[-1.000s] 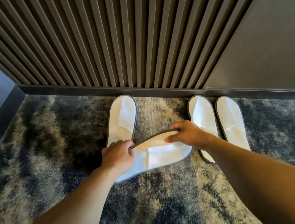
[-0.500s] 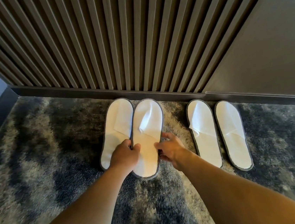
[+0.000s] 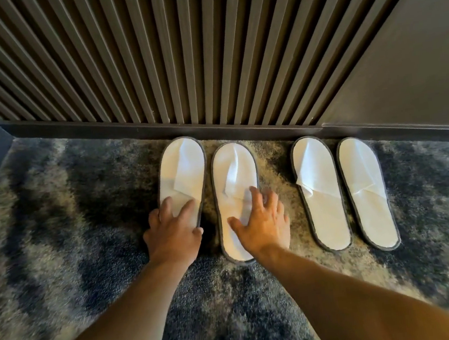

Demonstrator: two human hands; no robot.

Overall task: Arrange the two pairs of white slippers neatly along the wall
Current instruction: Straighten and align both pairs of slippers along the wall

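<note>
Several white slippers with grey edging lie flat on the carpet, toes toward the slatted wall (image 3: 203, 46). The left pair is a far-left slipper (image 3: 182, 169) and an inner slipper (image 3: 233, 174) set slightly lower. My left hand (image 3: 173, 231) rests on the heel of the far-left slipper, fingers spread. My right hand (image 3: 262, 221) lies flat on the inner slipper's heel half, fingers apart. The right pair (image 3: 319, 192) (image 3: 367, 190) lies side by side, untouched, a gap away from the left pair.
A dark skirting board (image 3: 129, 127) runs along the foot of the wall. A plain dark panel (image 3: 401, 65) stands at the right. The mottled grey and beige carpet (image 3: 69, 215) covers the floor. A lighter wall shows at the far left edge.
The slipper held crosswise by both hands a second ago now lies straight beside the far-left one. Both hands have loosened from gripping its sides to resting flat, one on each slipper.
</note>
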